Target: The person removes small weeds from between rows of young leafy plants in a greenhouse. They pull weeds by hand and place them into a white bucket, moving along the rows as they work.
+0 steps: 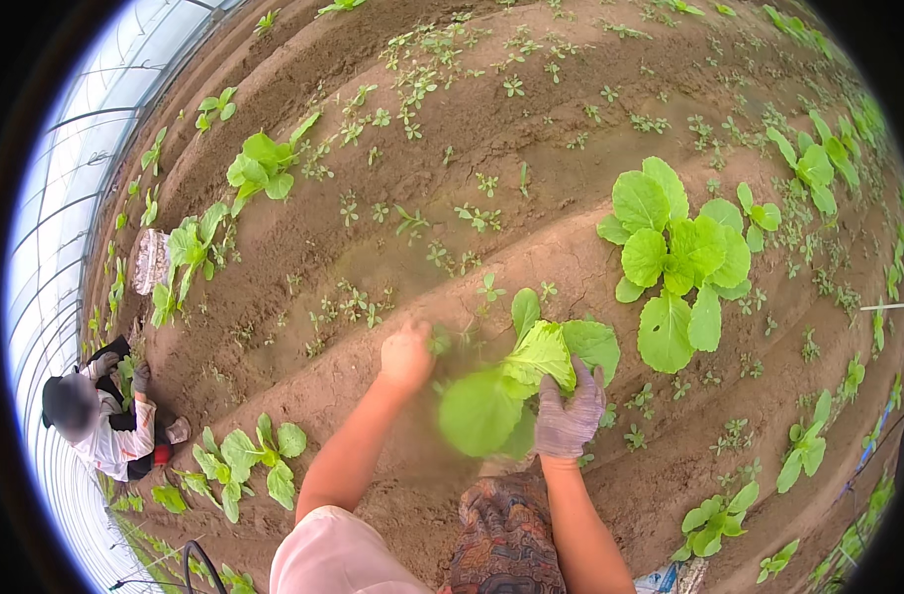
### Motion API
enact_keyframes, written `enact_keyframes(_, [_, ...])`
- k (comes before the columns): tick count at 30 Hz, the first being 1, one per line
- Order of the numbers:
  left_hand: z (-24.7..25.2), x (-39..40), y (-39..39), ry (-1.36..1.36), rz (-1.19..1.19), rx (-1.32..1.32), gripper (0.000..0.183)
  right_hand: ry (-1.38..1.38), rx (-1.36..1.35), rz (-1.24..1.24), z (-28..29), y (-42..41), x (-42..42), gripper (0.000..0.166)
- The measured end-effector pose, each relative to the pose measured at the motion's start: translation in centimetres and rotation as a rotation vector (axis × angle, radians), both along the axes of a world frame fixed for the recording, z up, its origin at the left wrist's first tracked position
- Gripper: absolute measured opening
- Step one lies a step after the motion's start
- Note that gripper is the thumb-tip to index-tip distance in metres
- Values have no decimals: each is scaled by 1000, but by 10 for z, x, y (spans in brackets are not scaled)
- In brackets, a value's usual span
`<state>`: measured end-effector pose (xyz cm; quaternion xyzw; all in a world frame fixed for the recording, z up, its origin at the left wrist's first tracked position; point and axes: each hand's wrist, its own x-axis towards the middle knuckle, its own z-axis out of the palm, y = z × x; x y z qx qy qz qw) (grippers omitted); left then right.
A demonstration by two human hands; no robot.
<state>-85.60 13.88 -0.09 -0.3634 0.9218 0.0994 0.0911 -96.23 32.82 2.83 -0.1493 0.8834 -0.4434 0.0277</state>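
Observation:
My left hand [408,355], bare and blurred, is low over the soil at a small green weed [438,340]; whether its fingers grip the weed is unclear. My right hand [569,410] wears a thin purplish-grey glove. Its fingers rest among the leaves of a leafy cabbage-type plant [538,355], with the thumb at a crinkled inner leaf; how firmly they hold it cannot be told. One large leaf on the left of this plant is blurred. Farther right on the same ridge stands a larger leafy plant [678,256] with a small hole in one lower leaf.
A co-worker [99,416] in a dark hat and gloves crouches at the far left beside a plant. Small weeds [478,217] dot the soil ridges. More leafy plants [248,460] grow around. A pale bag [152,261] lies at left, near the greenhouse wall [66,171].

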Motion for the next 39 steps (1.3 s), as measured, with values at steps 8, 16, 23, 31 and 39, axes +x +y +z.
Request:
enact_keyframes(8, [20,-23,-19,-350,-13,184,21,-10,-33,25,-6,7,2,36])
enact_keyframes(16, [20,-10,-40,-24,246,455,20,-20,-43,42,-6,10,3,36])
enact_keyframes(23, [5,21,-44,98,-154,153,35,-86,-55,63,-7,13,3,36])
enact_keyframes(31, [12,12,-31,-228,-343,49,31,-161,-47,63,-2,12,0,36])
enact_keyframes(39, [22,-19,-18,-292,49,185,21,-120,-68,50,-12,15,1,34])
